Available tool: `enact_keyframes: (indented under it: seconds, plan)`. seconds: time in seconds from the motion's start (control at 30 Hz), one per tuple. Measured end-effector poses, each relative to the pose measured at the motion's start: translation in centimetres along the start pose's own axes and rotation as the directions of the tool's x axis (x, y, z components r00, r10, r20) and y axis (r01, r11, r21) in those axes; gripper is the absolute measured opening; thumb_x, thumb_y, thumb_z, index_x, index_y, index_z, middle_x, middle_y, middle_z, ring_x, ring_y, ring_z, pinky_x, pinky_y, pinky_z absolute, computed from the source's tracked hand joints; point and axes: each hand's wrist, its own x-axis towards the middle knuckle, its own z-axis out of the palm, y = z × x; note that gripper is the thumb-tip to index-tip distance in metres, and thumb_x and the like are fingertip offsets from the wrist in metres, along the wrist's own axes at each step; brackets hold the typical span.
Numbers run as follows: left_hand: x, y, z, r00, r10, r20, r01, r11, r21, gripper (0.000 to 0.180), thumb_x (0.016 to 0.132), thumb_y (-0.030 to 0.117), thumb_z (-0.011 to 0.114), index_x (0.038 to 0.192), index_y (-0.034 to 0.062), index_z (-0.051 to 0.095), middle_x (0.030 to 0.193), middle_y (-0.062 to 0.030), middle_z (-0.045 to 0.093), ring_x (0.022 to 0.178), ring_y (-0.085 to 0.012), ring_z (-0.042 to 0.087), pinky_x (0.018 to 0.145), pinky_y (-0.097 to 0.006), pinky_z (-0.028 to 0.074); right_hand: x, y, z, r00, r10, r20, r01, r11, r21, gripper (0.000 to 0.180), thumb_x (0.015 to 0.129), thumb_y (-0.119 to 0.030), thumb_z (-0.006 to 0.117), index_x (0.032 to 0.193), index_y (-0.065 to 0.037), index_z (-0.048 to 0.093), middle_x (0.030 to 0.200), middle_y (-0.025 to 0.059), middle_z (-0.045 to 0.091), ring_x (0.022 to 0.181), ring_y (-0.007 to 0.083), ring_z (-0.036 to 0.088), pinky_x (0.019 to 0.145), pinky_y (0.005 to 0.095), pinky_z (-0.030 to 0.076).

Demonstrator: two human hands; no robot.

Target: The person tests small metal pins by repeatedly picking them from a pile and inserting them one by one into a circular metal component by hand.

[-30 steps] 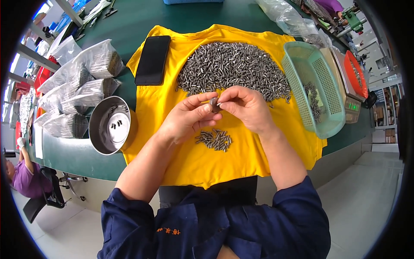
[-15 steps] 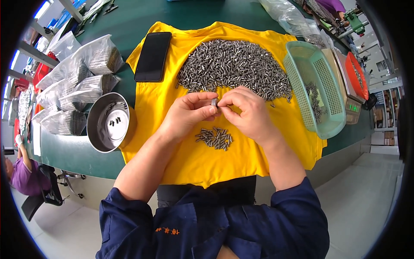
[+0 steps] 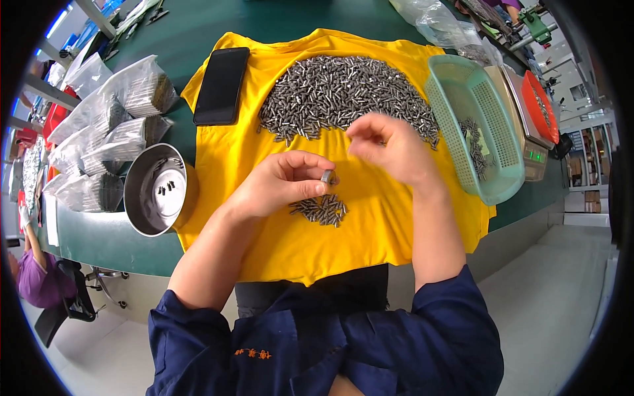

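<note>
My left hand point(image 3: 281, 181) is closed, pinching a small shiny metal ring-like piece point(image 3: 327, 176) between thumb and fingers. Raised at the lower right edge of a large pile of small metal pins point(image 3: 337, 92) is my right hand point(image 3: 396, 150). Its fingers are curled in; whatever is in them, if anything, is hidden. A smaller heap of pins point(image 3: 321, 210) lies just below my left fingertips. Both piles rest on a yellow cloth point(image 3: 290, 257) spread over the green table.
Left of the cloth stand a steel bowl point(image 3: 191, 198) with a few pins and clear bags point(image 3: 142, 135) of rods. A black phone point(image 3: 221, 86) lies on the cloth. At right are a green basket point(image 3: 508, 188), a scale point(image 3: 533, 165) and an orange tray point(image 3: 538, 109). A purple-clad person point(image 3: 43, 280) sits far left.
My right hand has parted from the left and moved up and right to the big pile. My left hand has dropped slightly, still pinching the ring-like piece. The whole view has shifted a little.
</note>
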Motion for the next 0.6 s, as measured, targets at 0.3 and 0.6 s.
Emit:
enact_keyframes:
  seconds: [0.3,0.6]
  plan:
    - [0.6,-0.3,0.3,0.994,0.110,-0.029,-0.111,0.993,-0.050,0.034,0.081,0.003,0.063,0.114,0.0019,0.052,0.095,-0.0037,0.061,0.087,-0.0098,0.059,0.078,-0.023,0.047,0.3,2.4,1.3,0.965,-0.250,-0.081,0.094,0.616,-0.782,0.003,0.073,-0.009,0.061,0.073,-0.006,0.061,0.076,0.0102,0.060,0.079,0.0287,0.055,0.074,0.0383,0.046]
    - [0.6,0.0,-0.3,0.972,-0.004,-0.237,-0.003,1.000,-0.028,0.027,0.086,0.012,0.059,0.111,0.0033,0.051,0.092,-0.0055,0.061,0.080,-0.0118,0.060,0.068,-0.024,0.049,0.3,2.4,2.2,0.935,-0.352,-0.031,0.190,0.573,-0.797,0.001,0.071,-0.004,0.058,0.072,-0.004,0.058,0.070,0.0112,0.058,0.070,0.0286,0.054,0.069,0.0368,0.046]
